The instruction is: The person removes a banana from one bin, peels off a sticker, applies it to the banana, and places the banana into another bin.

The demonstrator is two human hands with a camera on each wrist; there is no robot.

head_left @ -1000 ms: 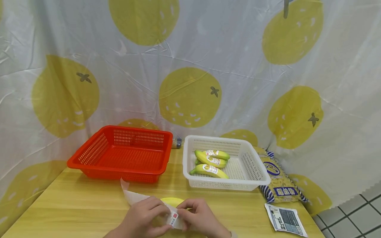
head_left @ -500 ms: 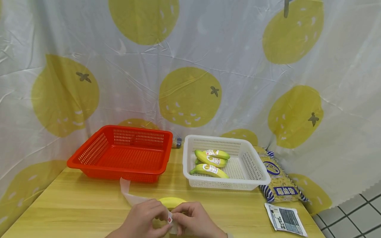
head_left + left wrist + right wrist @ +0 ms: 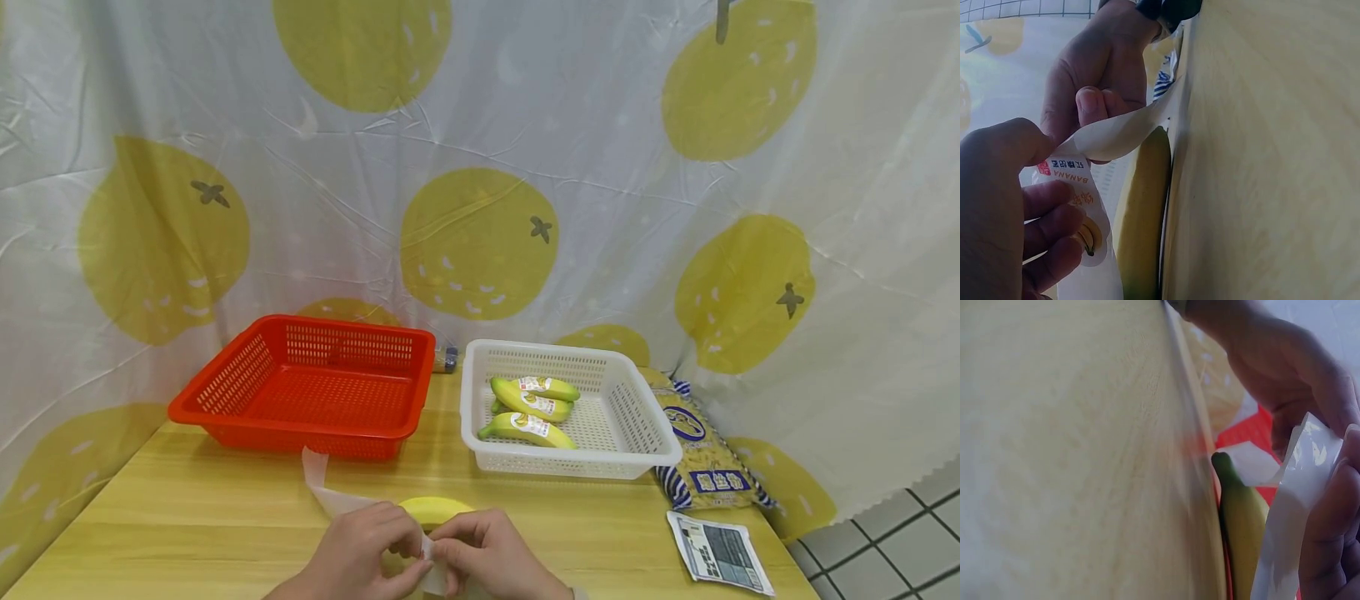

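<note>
My left hand [image 3: 367,548] pinches a whitish backing strip [image 3: 337,502] between thumb and fingers, low in the head view. The strip's loose tail runs out to the left over the table. A printed banana label [image 3: 1099,236] shows on the strip in the left wrist view, partly behind the left fingers. Close beside it, my right hand [image 3: 501,557] pinches the strip with thumb and forefinger. A yellow banana [image 3: 435,509] with a green tip lies on the table just beyond both hands, its near side hidden by them.
A red basket [image 3: 300,431] stands at the back left. To its right is a white basket [image 3: 570,463] holding several labelled bananas [image 3: 528,430]. A noodle bag [image 3: 708,467] and a small flat packet [image 3: 720,554] lie at the right. Behind hangs a fruit-print curtain [image 3: 600,250].
The hands have drawn closer together and the strip between them has turned, so its red mark no longer shows in the head view. The strip's tail has sunk. Banana and baskets stay put.
</note>
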